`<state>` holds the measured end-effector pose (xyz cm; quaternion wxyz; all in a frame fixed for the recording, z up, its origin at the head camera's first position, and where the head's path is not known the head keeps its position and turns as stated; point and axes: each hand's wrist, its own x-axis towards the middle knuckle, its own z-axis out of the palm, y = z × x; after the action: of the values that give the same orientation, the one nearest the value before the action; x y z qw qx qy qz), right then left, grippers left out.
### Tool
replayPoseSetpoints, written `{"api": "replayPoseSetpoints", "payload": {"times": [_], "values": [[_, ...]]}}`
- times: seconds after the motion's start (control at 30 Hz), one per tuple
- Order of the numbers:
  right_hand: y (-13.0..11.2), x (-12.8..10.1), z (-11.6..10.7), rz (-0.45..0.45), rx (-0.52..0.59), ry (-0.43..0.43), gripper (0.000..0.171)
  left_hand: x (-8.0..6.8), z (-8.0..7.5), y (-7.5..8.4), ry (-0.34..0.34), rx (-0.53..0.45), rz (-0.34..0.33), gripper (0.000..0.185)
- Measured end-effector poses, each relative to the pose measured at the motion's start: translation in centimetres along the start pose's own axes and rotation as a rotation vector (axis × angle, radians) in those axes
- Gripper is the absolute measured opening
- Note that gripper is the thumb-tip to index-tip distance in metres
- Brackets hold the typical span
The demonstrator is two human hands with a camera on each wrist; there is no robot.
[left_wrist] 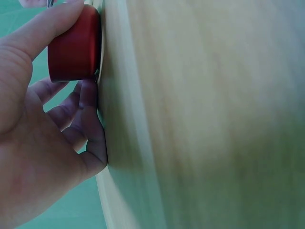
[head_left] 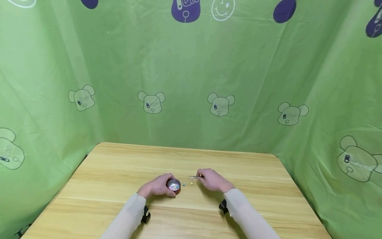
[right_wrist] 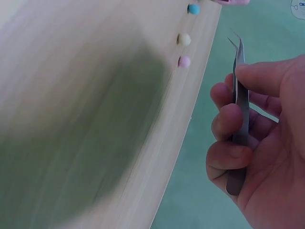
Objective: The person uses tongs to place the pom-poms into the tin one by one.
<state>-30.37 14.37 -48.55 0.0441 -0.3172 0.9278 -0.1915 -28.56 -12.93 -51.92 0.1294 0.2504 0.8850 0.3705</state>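
My left hand (head_left: 161,185) grips a small round red tin (left_wrist: 75,45), thumb on one side and fingers on the other. Through its open top, several pale and coloured beads (head_left: 174,188) show inside. A pair of bent-tip metal tweezers (right_wrist: 242,107) is held in my right hand (head_left: 213,180), its fine tips slightly apart with nothing between them. Below and beside the tips, a blue bead (right_wrist: 193,9), a cream bead (right_wrist: 184,39) and a pink bead (right_wrist: 184,61) lie on the table, between the tin and my right hand.
The wooden table (head_left: 119,166) stretches out on all sides of the hands. Green printed curtains (head_left: 185,132) hang behind it and along both sides. Black straps with small devices (head_left: 223,206) sit at both wrists.
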Motion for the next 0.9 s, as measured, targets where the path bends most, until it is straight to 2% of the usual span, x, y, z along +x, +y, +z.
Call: {"api": "replayPoseSetpoints", "payload": {"times": [0.4,0.9], "values": [[0.9,-1.2,-0.3,0.027,0.014,-0.030,0.011,0.0,0.0,0.2,0.001,-0.021,-0.002,0.047],[1.1,-1.1,0.5,0.030,0.022,-0.067,0.010,0.0,-0.1,0.2,-0.002,-0.037,0.006,0.048]]}}
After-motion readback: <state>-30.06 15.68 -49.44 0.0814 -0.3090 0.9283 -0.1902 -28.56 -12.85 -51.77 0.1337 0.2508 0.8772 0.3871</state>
